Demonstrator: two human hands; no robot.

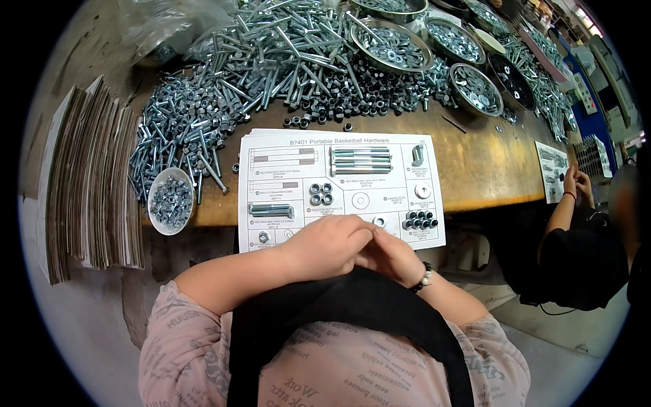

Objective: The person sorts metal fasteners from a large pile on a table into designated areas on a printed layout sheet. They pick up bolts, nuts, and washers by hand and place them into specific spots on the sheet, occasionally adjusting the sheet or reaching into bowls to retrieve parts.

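Over the near edge of a printed parts sheet (403, 178), my left hand (327, 249) and my right hand (397, 258) meet, fingers closed together. Whatever lies between the fingertips, if anything, is hidden. Laid out on the sheet are several long bolts (361, 161), shorter bolts (271, 210), a group of lock nuts (321, 199), a small bolt or sleeve (418, 155), a washer (423, 190) and a cluster of small black-and-silver nuts (420, 220). A hex nut (264, 237) sits at the lower left, and a small ring-shaped piece (380, 222) just beyond my fingertips.
Loose bolts (271, 51) and nuts (352, 91) heap the table's far side. A white bowl of nuts (153, 218) stands left, beside stacked cardboard (91, 183). Metal bowls of washers (428, 62) stand far right. Another person's hands (576, 183) are at the right.
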